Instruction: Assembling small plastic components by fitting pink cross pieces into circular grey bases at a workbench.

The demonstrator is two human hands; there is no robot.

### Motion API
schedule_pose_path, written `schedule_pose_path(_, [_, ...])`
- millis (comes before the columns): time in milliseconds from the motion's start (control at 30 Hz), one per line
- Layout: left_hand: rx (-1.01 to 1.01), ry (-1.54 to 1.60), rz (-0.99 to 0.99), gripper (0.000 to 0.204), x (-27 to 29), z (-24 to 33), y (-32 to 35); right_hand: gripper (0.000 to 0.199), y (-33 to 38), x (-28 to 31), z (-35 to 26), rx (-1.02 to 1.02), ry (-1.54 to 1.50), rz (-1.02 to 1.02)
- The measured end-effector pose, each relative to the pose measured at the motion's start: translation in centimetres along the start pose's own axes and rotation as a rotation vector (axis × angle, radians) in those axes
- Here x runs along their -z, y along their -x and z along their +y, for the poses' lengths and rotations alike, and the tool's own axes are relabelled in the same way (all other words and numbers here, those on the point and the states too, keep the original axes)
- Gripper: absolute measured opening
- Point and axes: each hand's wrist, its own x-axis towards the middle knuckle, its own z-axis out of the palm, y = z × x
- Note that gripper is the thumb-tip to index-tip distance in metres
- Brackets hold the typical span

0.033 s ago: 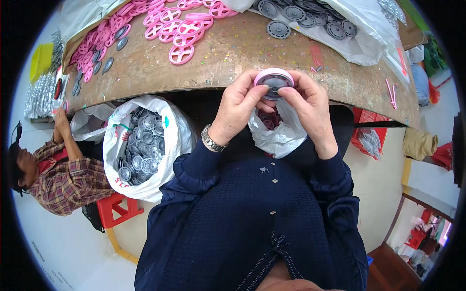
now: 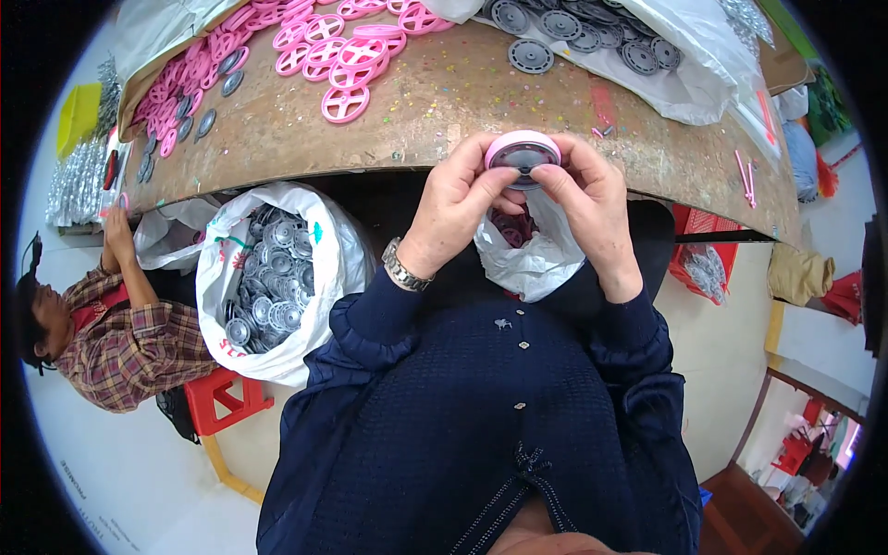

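Observation:
Between my two hands, just past the table's near edge, is a toy wheel with a pink rim (image 2: 524,139) and a grey disc (image 2: 520,159) set in it. My left hand (image 2: 459,192) grips its left side, fingers curled behind and thumb on the disc. On the other side my right hand (image 2: 588,202) holds it the same way. Both thumb tips press near the disc's middle, almost touching. Below the wheel, an open white plastic bag (image 2: 532,276) in my lap holds dark red pieces (image 2: 511,228).
Pink wheel rims (image 2: 345,104) and grey discs (image 2: 531,56) lie in heaps on the wooden table (image 2: 407,139). A white sack (image 2: 344,254) of grey discs stands to my left. Beyond it a person (image 2: 139,351) works near a red stool (image 2: 227,404). A red crate (image 2: 703,224) is at right.
My thumbs have shifted slightly closer together on the disc. The other person's hands at the far left have moved a little; the rest looks the same.

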Motion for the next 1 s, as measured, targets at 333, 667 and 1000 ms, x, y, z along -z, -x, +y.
schedule_pose_path(333, [0.066,-0.277,0.039,0.029,-0.3,0.3,-0.1,0.011,-0.5,-0.6,1.9,-0.090,-0.127,0.028])
schedule_pose_path(667, [0.036,-0.103,0.019,0.051,0.4,0.7,-0.2,0.031,-0.5,-1.3,0.7,-0.027,-0.115,-0.051])
schedule_pose_path(1000, [-0.026,-0.291,0.026,0.046,0.4,1.3,-0.1,0.021,-0.3,-1.1,0.7,0.020,-0.090,0.016])
